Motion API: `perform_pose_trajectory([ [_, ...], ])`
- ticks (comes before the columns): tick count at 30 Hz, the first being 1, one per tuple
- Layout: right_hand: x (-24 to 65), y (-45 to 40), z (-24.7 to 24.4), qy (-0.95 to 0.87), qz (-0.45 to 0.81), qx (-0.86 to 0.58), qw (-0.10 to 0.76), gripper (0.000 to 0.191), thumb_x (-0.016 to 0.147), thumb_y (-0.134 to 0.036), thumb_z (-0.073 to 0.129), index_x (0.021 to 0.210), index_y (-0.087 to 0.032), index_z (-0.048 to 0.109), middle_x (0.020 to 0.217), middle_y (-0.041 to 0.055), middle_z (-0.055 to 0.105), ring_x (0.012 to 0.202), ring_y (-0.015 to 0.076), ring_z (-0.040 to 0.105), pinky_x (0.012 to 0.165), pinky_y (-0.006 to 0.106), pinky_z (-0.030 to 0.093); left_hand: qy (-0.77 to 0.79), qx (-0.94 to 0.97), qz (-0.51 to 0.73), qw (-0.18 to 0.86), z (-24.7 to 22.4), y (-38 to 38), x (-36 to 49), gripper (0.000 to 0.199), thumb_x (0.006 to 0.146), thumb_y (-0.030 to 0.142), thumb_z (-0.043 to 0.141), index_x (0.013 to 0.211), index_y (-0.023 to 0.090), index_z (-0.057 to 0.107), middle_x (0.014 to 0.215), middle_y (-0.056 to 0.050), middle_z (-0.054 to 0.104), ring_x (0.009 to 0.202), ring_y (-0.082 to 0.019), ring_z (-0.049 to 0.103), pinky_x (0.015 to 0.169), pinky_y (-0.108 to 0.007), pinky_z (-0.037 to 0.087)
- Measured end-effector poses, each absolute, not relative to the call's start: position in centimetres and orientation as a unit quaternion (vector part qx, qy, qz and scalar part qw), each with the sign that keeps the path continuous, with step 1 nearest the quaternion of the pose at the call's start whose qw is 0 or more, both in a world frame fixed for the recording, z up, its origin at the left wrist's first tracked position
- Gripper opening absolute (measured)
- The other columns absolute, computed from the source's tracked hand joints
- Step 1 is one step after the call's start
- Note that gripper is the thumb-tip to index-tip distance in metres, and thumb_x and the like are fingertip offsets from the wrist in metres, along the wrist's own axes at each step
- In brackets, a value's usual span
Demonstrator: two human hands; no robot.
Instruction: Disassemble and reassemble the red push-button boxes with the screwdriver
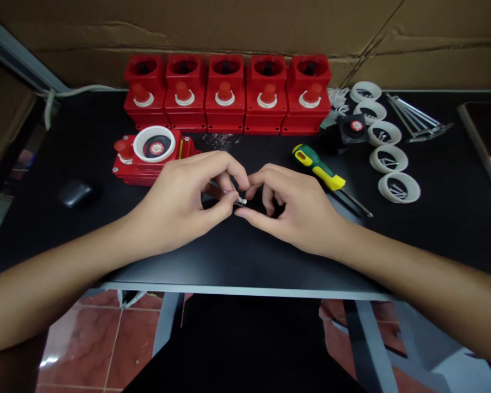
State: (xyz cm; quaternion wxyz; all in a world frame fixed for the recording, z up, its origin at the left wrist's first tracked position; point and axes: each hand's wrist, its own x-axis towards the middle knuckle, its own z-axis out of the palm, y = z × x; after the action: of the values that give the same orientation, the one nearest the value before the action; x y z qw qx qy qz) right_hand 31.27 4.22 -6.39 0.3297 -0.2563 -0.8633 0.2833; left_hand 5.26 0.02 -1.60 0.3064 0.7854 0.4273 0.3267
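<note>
Between the fingertips of both hands is a small whitish piece with a thin dark edge (241, 201), too small to name. My left hand (184, 196) is closed in a pinch on it, thumb against the fingers. My right hand (298, 207) meets it from the other side, with thumb and forefinger touching or almost touching the piece; the other fingers curl inward. Just beyond my left wrist lies a red switch box (137, 177) with a red knob, topped by a white ring (153, 144) around a black round part. A green-and-yellow screwdriver (321, 169) lies beyond my right hand.
Several red boxes (225, 93) with round openings stand in a row at the back. To the right are white rings (399, 188) holding screws, a black part (352, 128), long metal bolts (417, 117) and a phone (485, 139). A dark mouse-like object (76, 193) sits left.
</note>
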Motion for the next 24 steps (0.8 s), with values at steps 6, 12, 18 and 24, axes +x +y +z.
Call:
perform_pose_trajectory([
  [6,30.56,4.24,-6.43,-0.858,0.273,-0.237,0.365,0.012,0.11,-0.017,0.079,0.101,-0.022,0.073,0.08,-0.0062,0.067,0.062,0.0093,0.047,0.063,0.029,0.04,0.442,0.765,0.335,0.328,-1.36,-0.38,5.42,0.013,0.106,0.018,0.075,0.113,0.026,0.08,0.105,0.0,0.086,0.089,-0.018,0.086,0.088,-0.03,0.073],
  [12,30.38,4.27,-6.47,-0.821,0.354,-0.276,0.352,0.009,0.102,-0.016,0.08,0.096,-0.021,0.076,0.081,-0.0046,0.072,0.058,0.008,0.052,0.059,0.028,0.041,0.441,0.762,0.337,0.334,-1.35,-0.13,5.23,0.014,0.105,0.018,0.074,0.113,0.027,0.079,0.102,0.001,0.084,0.09,-0.016,0.086,0.084,-0.024,0.07],
  [18,30.34,4.27,-6.15,-0.823,0.375,-0.268,0.333,0.006,0.102,-0.017,0.078,0.097,-0.02,0.079,0.088,-0.0013,0.079,0.059,0.0081,0.057,0.061,0.028,0.045,0.457,0.761,0.321,0.331,-1.07,-0.16,5.23,0.015,0.104,0.017,0.071,0.111,0.029,0.077,0.103,-0.001,0.085,0.09,-0.019,0.088,0.081,-0.027,0.071],
  [24,30.38,4.26,-5.98,-0.822,0.378,-0.285,0.315,0.006,0.103,-0.018,0.076,0.098,-0.021,0.078,0.089,0.0001,0.081,0.061,0.0102,0.059,0.061,0.029,0.046,0.463,0.758,0.315,0.335,-1.05,-0.35,5.13,0.016,0.105,0.017,0.069,0.112,0.029,0.076,0.102,-0.002,0.086,0.09,-0.02,0.088,0.082,-0.029,0.073],
])
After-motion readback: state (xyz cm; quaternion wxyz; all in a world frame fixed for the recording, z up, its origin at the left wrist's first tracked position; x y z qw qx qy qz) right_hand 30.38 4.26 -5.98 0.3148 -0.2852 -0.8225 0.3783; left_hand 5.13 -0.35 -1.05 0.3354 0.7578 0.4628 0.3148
